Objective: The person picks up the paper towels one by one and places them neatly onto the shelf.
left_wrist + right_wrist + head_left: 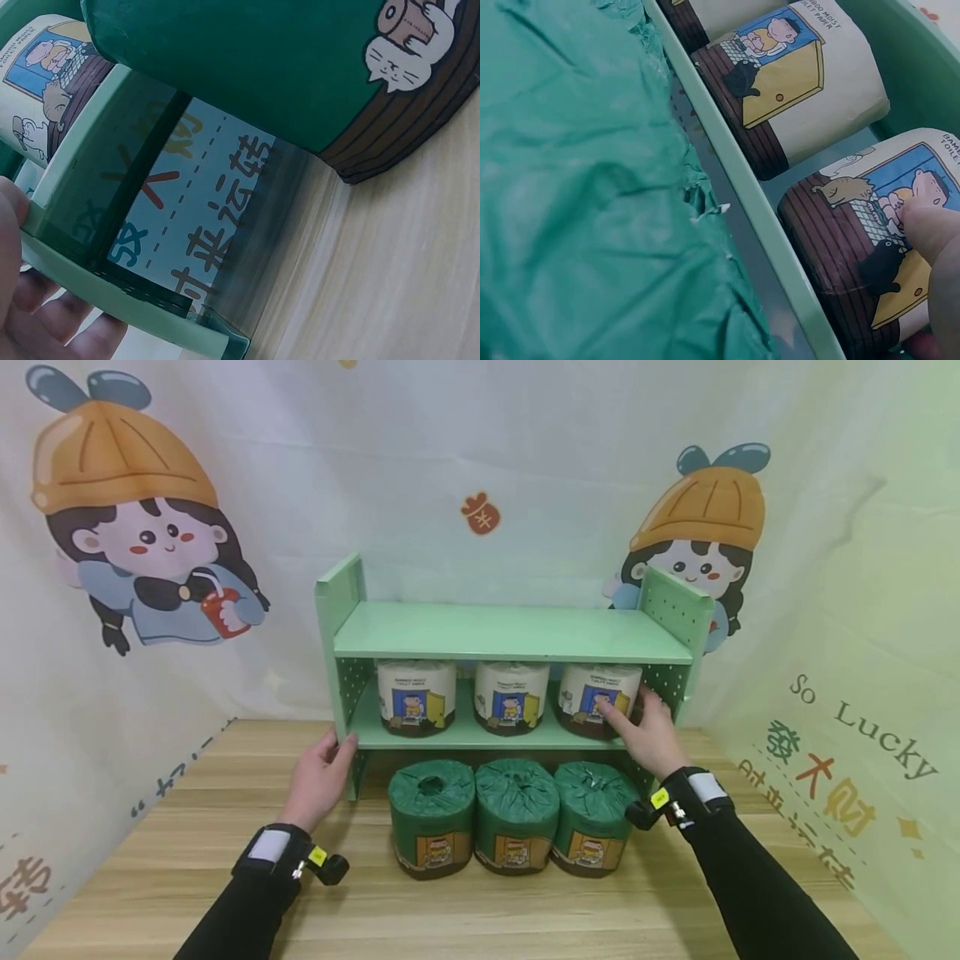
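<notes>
A light-green two-tier shelf [517,633] stands on the table. Three white-wrapped toilet rolls with a cartoon print stand spaced along its lower board: a left roll [417,697], a middle roll [512,697] and a right roll [598,697]. My right hand [654,735] holds the right roll, thumb on its printed front and fingers at its right side. With my left hand [322,777] I grip the edge of the shelf's left side panel; in the left wrist view the fingers [56,315] wrap behind that panel [127,304].
Three green-wrapped toilet rolls stand side by side on the wooden table in front of the shelf: left [432,818], middle [517,817] and right [594,818]. A printed cloth [480,452] hangs behind and at both sides. Raised side panels flank the shelf's top board.
</notes>
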A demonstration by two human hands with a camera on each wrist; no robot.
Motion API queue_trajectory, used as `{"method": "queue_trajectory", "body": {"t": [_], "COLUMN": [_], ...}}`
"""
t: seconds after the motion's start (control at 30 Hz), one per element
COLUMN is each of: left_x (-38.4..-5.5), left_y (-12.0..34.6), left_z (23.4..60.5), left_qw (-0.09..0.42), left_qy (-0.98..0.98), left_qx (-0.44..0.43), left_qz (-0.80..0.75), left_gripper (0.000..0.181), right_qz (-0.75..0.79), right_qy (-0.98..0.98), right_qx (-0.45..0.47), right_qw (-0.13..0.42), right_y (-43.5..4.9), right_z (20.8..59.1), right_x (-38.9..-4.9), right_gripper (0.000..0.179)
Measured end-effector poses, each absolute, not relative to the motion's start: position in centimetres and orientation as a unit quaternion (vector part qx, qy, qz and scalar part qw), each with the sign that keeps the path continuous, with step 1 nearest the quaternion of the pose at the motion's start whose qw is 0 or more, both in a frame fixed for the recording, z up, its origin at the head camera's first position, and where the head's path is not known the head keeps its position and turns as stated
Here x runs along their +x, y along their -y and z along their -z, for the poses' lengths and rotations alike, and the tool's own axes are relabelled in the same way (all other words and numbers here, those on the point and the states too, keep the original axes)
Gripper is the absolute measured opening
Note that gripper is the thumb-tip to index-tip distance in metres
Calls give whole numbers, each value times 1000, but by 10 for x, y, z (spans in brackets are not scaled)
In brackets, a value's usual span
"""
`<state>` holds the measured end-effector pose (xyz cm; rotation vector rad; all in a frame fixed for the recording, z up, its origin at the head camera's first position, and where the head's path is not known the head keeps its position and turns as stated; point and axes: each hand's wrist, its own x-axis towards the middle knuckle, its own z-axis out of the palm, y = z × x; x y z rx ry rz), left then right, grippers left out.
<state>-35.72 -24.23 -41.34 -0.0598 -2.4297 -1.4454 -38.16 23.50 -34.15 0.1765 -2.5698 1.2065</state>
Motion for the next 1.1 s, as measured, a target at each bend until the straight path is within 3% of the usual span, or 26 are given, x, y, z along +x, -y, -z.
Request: {"method": "queue_trajectory", "body": {"t": [0.4,0.67,0.8,0.97,1.1], "left_x": [-359,-344,-328,-304,-286], "left_y": [241,218,205,192,181], "left_z": [416,404,399,398,398], "left_qw": [159,292,332,315,252], "left_qy": [848,813,792,788,799], "left_qx": [-31,-2,-12,-46,-70], "left_qz": [504,504,512,527,542], "left_gripper": [63,70,63,59,65], "right_qz": [-459,-516,-526,-522,-526], "right_qy": [875,830,812,810,809], "right_qx": [59,50,17,-20,-44], "right_qw": [141,205,253,265,260], "right_y": [-243,-253,-262,-272,-279], "right_z": [343,341,342,350,358], "right_x": [-363,-342,-336,-336,-341], "right_gripper": [87,63,58,63,70]}}
